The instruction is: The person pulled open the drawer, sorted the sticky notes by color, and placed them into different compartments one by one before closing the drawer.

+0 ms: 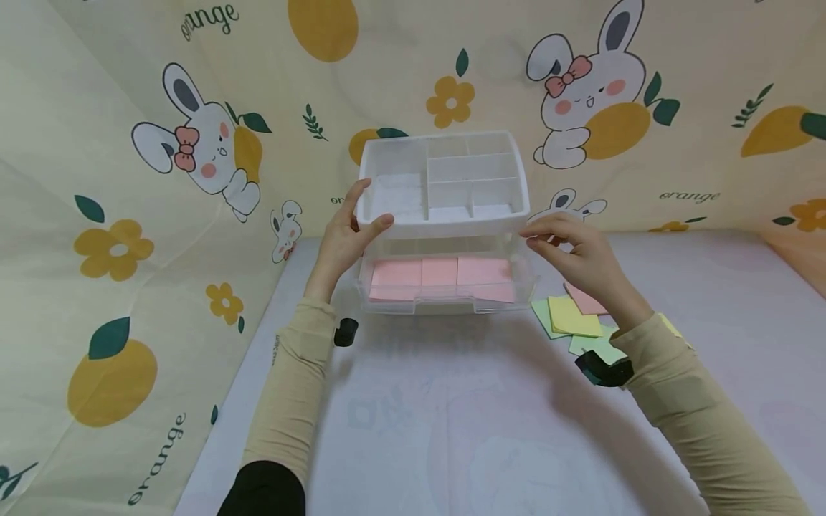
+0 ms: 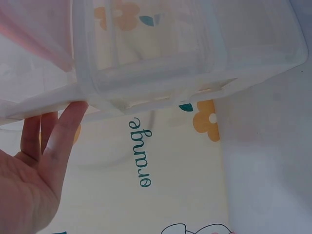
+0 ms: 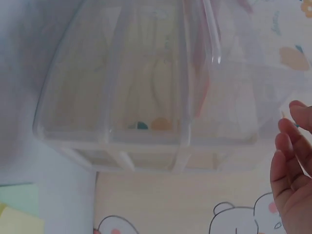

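Observation:
A storage box (image 1: 445,228) stands at the back of the table, its white top tray split into several compartments. Below the tray, a clear drawer (image 1: 445,307) holds pink paper pads (image 1: 396,279) side by side. My left hand (image 1: 338,247) grips the left edge of the tray, thumb over its front rim; in the left wrist view its fingertips are at the box's edge (image 2: 53,101). My right hand (image 1: 577,251) is beside the tray's front right corner, fingers loosely bent. The right wrist view shows thumb and forefinger close together, holding nothing visible.
Right of the box lie loose sticky pads: yellow (image 1: 574,317), green (image 1: 596,345) and pink (image 1: 586,299), partly behind the right forearm. A patterned cloth (image 1: 400,93) with rabbits and oranges hangs behind the white table (image 1: 452,416) and along its left side.

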{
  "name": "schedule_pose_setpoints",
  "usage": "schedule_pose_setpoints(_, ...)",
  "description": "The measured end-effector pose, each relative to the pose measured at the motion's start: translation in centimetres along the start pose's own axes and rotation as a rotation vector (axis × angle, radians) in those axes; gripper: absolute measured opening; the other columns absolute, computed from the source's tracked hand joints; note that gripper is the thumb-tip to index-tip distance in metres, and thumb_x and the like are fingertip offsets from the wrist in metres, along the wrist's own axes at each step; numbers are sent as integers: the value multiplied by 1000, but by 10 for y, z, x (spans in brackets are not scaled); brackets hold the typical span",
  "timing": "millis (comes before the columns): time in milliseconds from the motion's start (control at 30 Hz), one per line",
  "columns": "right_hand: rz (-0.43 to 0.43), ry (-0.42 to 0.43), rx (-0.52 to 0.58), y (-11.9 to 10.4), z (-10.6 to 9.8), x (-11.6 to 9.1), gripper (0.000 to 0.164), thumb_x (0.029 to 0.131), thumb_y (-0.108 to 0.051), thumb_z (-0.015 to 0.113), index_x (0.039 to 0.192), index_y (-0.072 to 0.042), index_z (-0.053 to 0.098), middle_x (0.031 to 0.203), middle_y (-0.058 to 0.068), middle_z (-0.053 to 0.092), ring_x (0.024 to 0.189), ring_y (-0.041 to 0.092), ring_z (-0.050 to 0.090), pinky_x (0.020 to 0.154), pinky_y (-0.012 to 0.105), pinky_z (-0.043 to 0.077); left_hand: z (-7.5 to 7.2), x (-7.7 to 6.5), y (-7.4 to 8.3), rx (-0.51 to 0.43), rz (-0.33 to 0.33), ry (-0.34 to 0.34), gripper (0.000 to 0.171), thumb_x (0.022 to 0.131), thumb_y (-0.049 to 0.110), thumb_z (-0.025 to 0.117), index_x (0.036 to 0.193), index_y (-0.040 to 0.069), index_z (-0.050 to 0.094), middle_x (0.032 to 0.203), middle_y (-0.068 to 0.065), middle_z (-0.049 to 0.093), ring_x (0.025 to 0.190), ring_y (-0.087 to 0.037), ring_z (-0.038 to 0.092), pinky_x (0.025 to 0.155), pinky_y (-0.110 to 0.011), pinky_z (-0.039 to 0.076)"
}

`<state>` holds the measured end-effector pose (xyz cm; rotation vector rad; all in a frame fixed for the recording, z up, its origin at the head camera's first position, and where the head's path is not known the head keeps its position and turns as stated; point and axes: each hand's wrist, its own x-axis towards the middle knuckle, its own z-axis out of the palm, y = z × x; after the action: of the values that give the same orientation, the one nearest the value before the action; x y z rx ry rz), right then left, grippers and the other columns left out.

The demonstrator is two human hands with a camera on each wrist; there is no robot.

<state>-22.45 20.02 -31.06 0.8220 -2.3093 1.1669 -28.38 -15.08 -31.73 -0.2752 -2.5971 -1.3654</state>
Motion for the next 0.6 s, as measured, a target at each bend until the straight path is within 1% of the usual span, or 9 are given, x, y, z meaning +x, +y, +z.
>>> schedule_pose_setpoints(167, 35, 27, -6, 7, -6, -4, 19, 86, 1, 62, 103, -3, 69, 104, -17, 59, 91, -4, 50, 71, 9, 41, 0, 0, 0, -1, 4, 3, 76, 73, 70, 60, 137, 58, 21, 79, -8, 44, 70, -21, 44, 58, -27, 38)
schedule_pose_setpoints(333, 92, 54, -16, 18, -14, -10, 17, 86, 0, 63, 102, -2, 69, 107, -25, 57, 97, -6, 49, 73, 7, 40, 1, 1, 0, 0, 5, 2, 76, 72, 71, 59, 137, 57, 21, 81, -7, 44, 71, -20, 44, 58, -27, 38)
schedule_pose_setpoints(400, 121, 59, -16, 24, -17, -13, 18, 86, -1, 63, 103, -2, 69, 107, -26, 56, 98, -6, 48, 73, 7, 39, 1, 1, -1, 1, 3, 1, 76, 73, 71, 59, 137, 57, 21, 81, -7, 43, 72, -21, 44, 58, -27, 38)
schedule_pose_setpoints(467, 152, 64, -10, 31, -20, -16, 18, 86, -1, 63, 103, 0, 68, 107, -24, 56, 98, -7, 48, 74, 6, 39, 1, 1, -1, 2, 2, 1, 76, 73, 70, 59, 137, 57, 21, 82, -7, 43, 72, -21, 44, 58, -27, 38)
schedule_pose_setpoints(600, 233, 70, -12, 45, -27, -23, 21, 87, -4, 63, 107, 1, 66, 108, -25, 55, 97, -8, 49, 75, 5, 39, 1, 0, 0, 2, 0, -1, 75, 74, 69, 60, 137, 57, 21, 85, -8, 43, 75, -21, 45, 59, -27, 39)
